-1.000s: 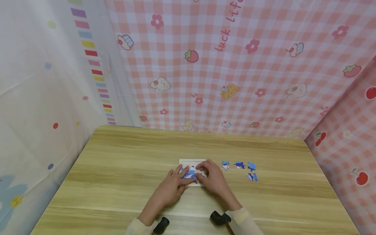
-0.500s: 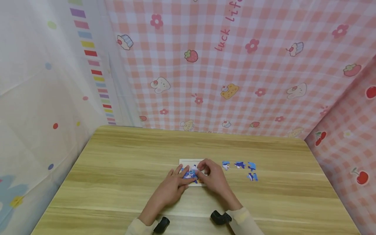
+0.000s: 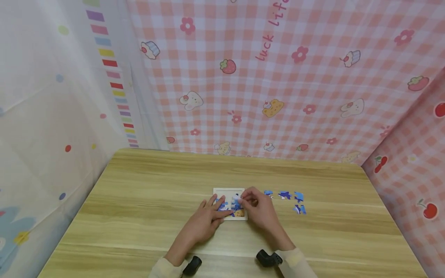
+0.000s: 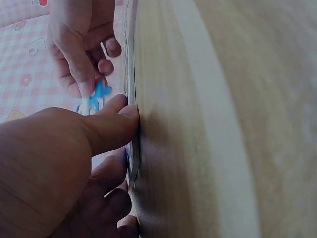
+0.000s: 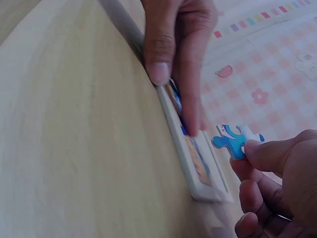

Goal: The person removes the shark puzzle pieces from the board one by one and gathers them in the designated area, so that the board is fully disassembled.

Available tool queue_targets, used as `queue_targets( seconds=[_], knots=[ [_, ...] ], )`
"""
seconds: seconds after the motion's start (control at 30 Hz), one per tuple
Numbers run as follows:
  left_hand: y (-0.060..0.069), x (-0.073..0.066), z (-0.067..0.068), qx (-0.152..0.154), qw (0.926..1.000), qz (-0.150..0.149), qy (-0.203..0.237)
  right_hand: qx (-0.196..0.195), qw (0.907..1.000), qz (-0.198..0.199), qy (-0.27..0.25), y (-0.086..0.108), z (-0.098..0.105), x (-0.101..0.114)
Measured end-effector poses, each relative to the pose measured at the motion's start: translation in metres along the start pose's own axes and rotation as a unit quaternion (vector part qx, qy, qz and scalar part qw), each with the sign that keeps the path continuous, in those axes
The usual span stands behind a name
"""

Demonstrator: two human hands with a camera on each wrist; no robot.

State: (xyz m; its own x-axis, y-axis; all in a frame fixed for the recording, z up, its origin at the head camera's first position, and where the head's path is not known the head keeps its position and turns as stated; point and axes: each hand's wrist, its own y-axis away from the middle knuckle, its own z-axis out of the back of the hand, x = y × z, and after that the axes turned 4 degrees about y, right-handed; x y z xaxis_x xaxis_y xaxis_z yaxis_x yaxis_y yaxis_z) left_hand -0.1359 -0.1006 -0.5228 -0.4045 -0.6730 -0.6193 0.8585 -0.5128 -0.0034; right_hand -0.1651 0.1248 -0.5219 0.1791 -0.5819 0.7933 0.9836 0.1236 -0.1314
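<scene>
My right hand (image 3: pixel 261 208) pinches a blue-and-white jigsaw piece (image 5: pixel 232 143) between thumb and fingertips. The piece is held up off the puzzle tray (image 3: pixel 227 189), over its right part. That white-rimmed tray lies on the table, with joined blue pieces on its left and a tan-and-blue piece (image 3: pixel 240 213) at its lower right corner. My left hand (image 3: pixel 206 221) rests on the tray's left side, fingers spread across the pieces. Its thumb (image 5: pixel 160 69) touches the near rim in the right wrist view. Part of the picture is hidden under the fingers.
Several loose jigsaw pieces (image 3: pixel 284 195) lie on the wooden table (image 3: pixel 160 185) to the right of the tray. A pink checked cloth (image 3: pixel 250 85) hangs behind the table, with further cloths at both sides.
My right hand has moved a little right and up from the tray, carrying the jigsaw piece. More of the tray's lower right now shows. The left hand stays in place.
</scene>
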Motion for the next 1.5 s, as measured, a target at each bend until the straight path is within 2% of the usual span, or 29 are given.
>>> queue_targets(
  seconds=[0.27, 0.5, 0.87, 1.13, 1.5],
  knots=[
    [0.0, 0.001, 0.0, -0.002, 1.0, -0.001, 0.009, 0.002, 0.9996, -0.027, -0.002, 0.003, 0.023, -0.009],
    [0.001, -0.002, 0.002, 0.002, 0.9999, 0.003, 0.014, -0.019, 0.9985, -0.046, 0.023, 0.006, 0.04, -0.02],
    [0.001, 0.001, 0.0, 0.002, 0.9999, 0.002, 0.011, -0.037, 0.9968, -0.058, 0.041, 0.011, 0.059, -0.04],
    [0.001, -0.002, 0.001, 0.0, 0.9998, 0.003, 0.02, -0.068, 0.9954, -0.041, 0.053, 0.015, 0.075, -0.054],
    [0.002, -0.003, 0.002, 0.0, 0.9998, 0.004, 0.018, -0.087, 0.9897, -0.067, 0.092, 0.021, 0.09, -0.068]
  ],
)
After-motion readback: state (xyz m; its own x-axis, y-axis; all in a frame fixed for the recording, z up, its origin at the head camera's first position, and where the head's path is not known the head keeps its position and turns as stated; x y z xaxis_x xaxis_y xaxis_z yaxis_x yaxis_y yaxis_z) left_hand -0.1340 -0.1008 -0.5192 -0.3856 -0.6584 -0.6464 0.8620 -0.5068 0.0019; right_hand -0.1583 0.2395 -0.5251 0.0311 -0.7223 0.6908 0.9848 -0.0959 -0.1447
